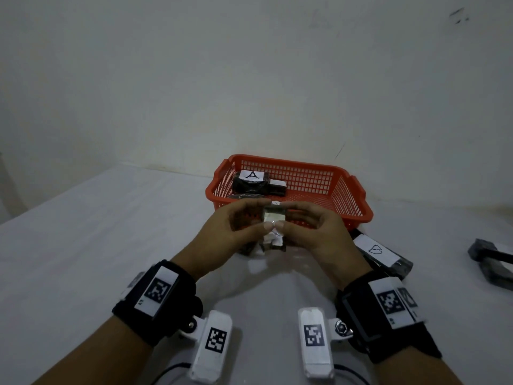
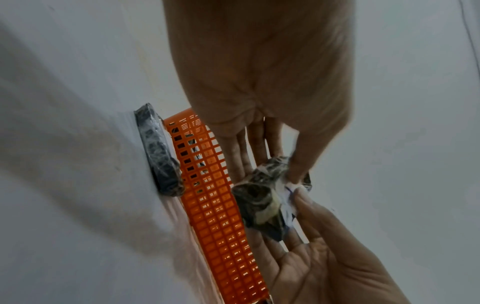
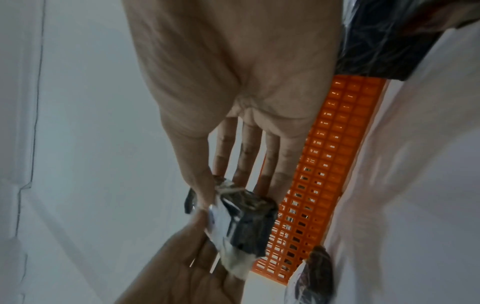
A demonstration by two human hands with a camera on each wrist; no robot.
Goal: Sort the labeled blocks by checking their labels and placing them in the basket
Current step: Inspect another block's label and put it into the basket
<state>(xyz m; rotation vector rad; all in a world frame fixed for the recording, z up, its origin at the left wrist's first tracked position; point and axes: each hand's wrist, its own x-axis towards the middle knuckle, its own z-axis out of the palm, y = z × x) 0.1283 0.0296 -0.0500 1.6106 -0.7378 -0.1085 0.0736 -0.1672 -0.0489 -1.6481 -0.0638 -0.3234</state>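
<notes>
Both hands hold one wrapped block above the tabletop, just in front of the orange basket.

The left hand [image 1: 233, 232] and right hand [image 1: 313, 232] pinch the dark block [image 1: 273, 216] from either side, thumbs meeting at its near face; its long axis runs left to right between the palms, white label [image 3: 223, 218] turned toward the person (lettering unreadable). The basket [image 1: 352, 215] sits toward the tabletop's far edge, block A [image 1: 251, 182] inside. Block B [image 1: 380, 254] lies toward the right edge. White tabletop [image 1: 83, 232], bare pale wall [image 1: 194, 79] behind.
</notes>
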